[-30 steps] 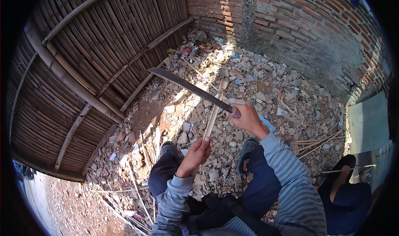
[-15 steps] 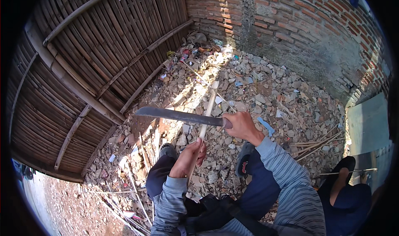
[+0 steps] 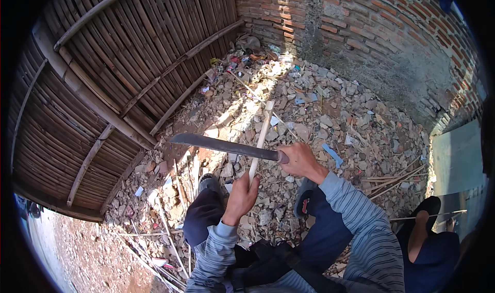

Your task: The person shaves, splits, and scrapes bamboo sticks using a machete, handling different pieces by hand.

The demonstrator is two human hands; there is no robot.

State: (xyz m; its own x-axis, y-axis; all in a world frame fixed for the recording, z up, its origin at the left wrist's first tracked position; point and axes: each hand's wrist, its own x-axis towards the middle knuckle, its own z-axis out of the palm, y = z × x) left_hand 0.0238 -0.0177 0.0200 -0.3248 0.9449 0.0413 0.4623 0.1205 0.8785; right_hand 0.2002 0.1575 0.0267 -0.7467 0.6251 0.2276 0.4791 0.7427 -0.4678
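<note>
My left hand (image 3: 241, 197) grips the near end of a pale bamboo stick (image 3: 262, 133), which points away from me over the rubble. My right hand (image 3: 300, 160) is closed on the handle of a long dark machete (image 3: 221, 145). The blade lies nearly level, its tip to the left, and crosses over the stick just beyond my left hand. My knees in dark trousers sit below both hands.
Broken brick and stone rubble (image 3: 330, 112) covers the ground. A woven bamboo fence (image 3: 93, 86) stands at left, a brick wall (image 3: 371, 30) behind. Thin bamboo strips (image 3: 397, 177) lie at right. Another person's foot and leg (image 3: 423, 226) are at lower right.
The machete has swung down from a raised slant to nearly level across the stick. My right hand dropped with it. My left hand kept its hold on the stick.
</note>
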